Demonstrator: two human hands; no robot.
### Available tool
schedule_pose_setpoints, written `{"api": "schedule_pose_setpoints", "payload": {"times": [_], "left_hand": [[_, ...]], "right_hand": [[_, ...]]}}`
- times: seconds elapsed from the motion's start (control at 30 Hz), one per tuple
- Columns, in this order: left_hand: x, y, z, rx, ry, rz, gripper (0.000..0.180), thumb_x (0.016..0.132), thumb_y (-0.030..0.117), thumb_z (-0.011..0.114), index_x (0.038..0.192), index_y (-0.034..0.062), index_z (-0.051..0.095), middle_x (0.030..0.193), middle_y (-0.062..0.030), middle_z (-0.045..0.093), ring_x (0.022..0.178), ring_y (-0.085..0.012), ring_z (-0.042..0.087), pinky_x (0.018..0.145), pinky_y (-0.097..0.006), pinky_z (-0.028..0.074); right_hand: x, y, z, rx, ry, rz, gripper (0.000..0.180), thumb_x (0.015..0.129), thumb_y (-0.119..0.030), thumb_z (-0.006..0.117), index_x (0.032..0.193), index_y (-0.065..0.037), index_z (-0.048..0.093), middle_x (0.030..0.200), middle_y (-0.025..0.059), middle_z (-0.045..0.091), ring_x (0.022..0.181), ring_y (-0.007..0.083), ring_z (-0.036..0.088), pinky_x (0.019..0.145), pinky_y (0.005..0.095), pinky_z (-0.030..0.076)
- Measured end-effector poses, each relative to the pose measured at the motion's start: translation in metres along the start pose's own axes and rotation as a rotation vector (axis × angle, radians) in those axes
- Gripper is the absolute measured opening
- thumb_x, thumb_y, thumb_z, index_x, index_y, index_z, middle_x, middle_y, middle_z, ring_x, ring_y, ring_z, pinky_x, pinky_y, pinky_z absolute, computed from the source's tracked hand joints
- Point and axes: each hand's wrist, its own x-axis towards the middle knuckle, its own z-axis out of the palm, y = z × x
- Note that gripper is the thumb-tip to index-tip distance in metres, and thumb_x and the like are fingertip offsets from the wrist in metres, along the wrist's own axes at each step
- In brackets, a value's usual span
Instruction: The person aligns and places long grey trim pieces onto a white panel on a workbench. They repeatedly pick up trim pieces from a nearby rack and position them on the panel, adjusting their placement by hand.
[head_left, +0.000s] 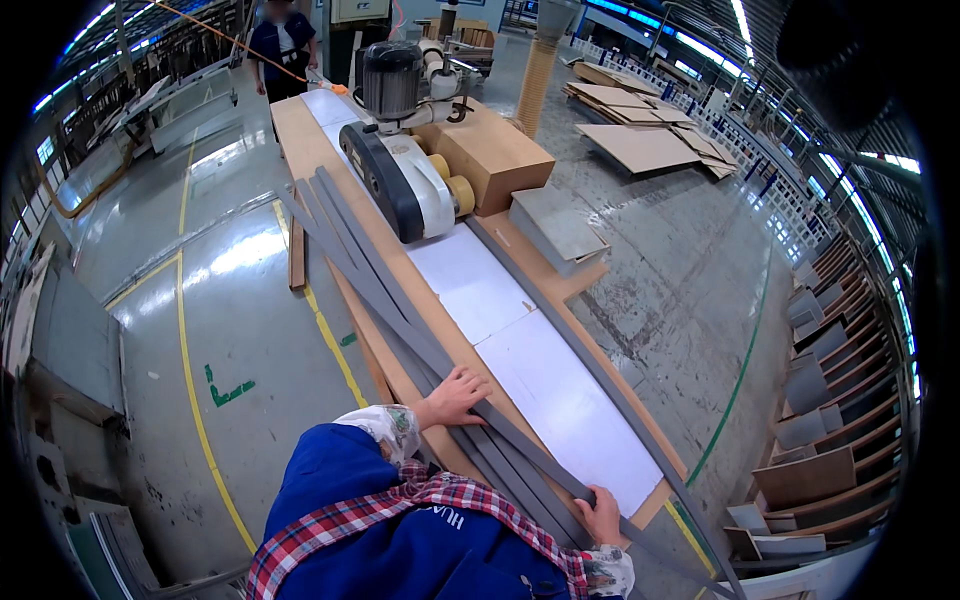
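A long grey strip [532, 452] runs slantwise across the wooden bench in front of me. My left hand [456, 397] curls its fingers over the strip near the middle of the bench. Farther down to the right, my right hand [602, 515] pinches the same strip close to the bench's near end. Several more grey strips [365, 265] lie lengthwise along the bench's left side, partly under my arms. Right of the held strip lies a smooth white bed panel [570, 400]. A separate grey strip [560, 315] lies along the panel's right edge.
A power feeder [400, 185] with a dark motor stands over the bench's far part, beside a wooden box [495, 155]. Boards [640, 140] lie stacked on the floor at the back right. A rack of panels [820, 440] stands right. A person [283, 45] stands beyond the far end.
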Motion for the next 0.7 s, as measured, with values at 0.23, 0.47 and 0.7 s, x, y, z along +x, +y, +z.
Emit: {"api": "schedule_pose_setpoints", "payload": {"times": [0.23, 0.47, 0.7], "left_hand": [[-0.006, -0.046, -0.004, 0.073, 0.067, -0.049, 0.064, 0.066, 0.056, 0.069, 0.109, 0.011, 0.055, 0.105, -0.0077, 0.054, 0.106, -0.0239, 0.049, 0.096, -0.043, 0.032], [0.022, -0.025, -0.005, -0.017, 0.265, 0.086, 0.056, 0.064, 0.06, 0.068, 0.091, 0.0117, 0.06, 0.083, -0.0043, 0.052, 0.086, -0.0214, 0.052, 0.079, -0.035, 0.036], [0.057, 0.018, 0.055, -0.066, -0.078, 0.091, 0.052, 0.071, 0.054, 0.066, 0.099, 0.0107, 0.058, 0.087, -0.0061, 0.053, 0.087, -0.0237, 0.052, 0.08, -0.036, 0.036]], "right_hand": [[-0.035, 0.063, -0.02, -0.02, 0.062, 0.128, 0.038, 0.072, -0.019, 0.07, 0.106, -0.006, 0.059, 0.101, 0.0135, 0.06, 0.095, 0.0332, 0.056, 0.08, 0.0393, 0.044], [-0.081, 0.121, -0.01, -0.232, 0.498, 0.797, 0.044, 0.084, -0.032, 0.06, 0.1, 0.009, 0.058, 0.098, 0.02, 0.061, 0.091, 0.0358, 0.058, 0.079, 0.0426, 0.045], [-0.054, 0.123, 0.021, 0.399, 0.655, 1.312, 0.081, 0.085, -0.062, 0.04, 0.09, 0.016, 0.062, 0.094, 0.0291, 0.063, 0.09, 0.0412, 0.06, 0.082, 0.0465, 0.046]]}}
